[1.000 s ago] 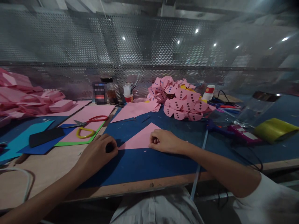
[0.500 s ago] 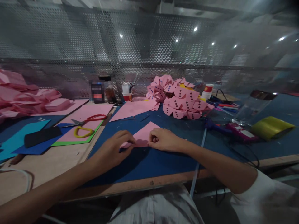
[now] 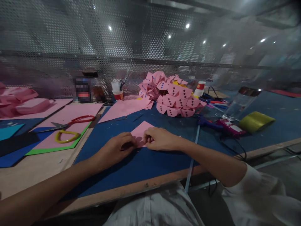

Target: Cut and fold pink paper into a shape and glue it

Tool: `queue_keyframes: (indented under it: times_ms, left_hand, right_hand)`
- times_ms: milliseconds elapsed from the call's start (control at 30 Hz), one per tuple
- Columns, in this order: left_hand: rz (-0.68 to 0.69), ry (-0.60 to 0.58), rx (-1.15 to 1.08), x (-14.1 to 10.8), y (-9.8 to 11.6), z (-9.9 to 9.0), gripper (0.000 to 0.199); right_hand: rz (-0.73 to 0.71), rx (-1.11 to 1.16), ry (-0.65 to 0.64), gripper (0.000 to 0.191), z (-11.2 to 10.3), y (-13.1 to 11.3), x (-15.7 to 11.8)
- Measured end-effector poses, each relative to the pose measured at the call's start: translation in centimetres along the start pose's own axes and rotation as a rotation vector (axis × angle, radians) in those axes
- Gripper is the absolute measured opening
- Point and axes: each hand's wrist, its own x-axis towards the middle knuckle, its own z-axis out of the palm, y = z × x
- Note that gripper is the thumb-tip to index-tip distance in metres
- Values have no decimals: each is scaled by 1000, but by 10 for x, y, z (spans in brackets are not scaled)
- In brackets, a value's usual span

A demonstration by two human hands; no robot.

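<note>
A folded piece of pink paper (image 3: 142, 127) lies on the blue mat with one corner pointing away from me. My left hand (image 3: 118, 146) is curled at its near left edge, thumb and fingertips closed on the paper. On the right part of the near edge, my right hand (image 3: 160, 138) presses down with its fingers curled in and covers much of the sheet. Just beyond lie larger flat pink sheets (image 3: 124, 109). Behind the right hand is a pile of folded pink paper pieces (image 3: 175, 99) printed with dark and blue diamonds.
Scissors (image 3: 68, 124) with red and yellow handles rest on coloured sheets at left, near a pink heap (image 3: 21, 99). A paper cup (image 3: 117, 95) holds tools. At right are a glue gun (image 3: 223, 127), a tilted clear jar (image 3: 242, 102) and a yellow roll (image 3: 256, 121).
The view has turned slightly right, so things sit further left. Both hands stay at the pink paper's near edge; the left fingers are curled more and cover the paper's left corner.
</note>
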Motion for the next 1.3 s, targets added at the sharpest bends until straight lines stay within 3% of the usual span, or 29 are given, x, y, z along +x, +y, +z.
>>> queue_keyframes:
  times_ms: [467,833,1300]
  left_hand:
    - [17,4,21,0,-2,-1,21]
    - [112,36,144,-3,-7,1,17]
    - [107,19,202,-4,-6,1,17]
  right_hand:
    - [-42,89,-137,23,-25,11,-8]
    - [-235,-15,-58,11,-11,15,-2]
    - [-275,-123,-32,8,-10,12,-4]
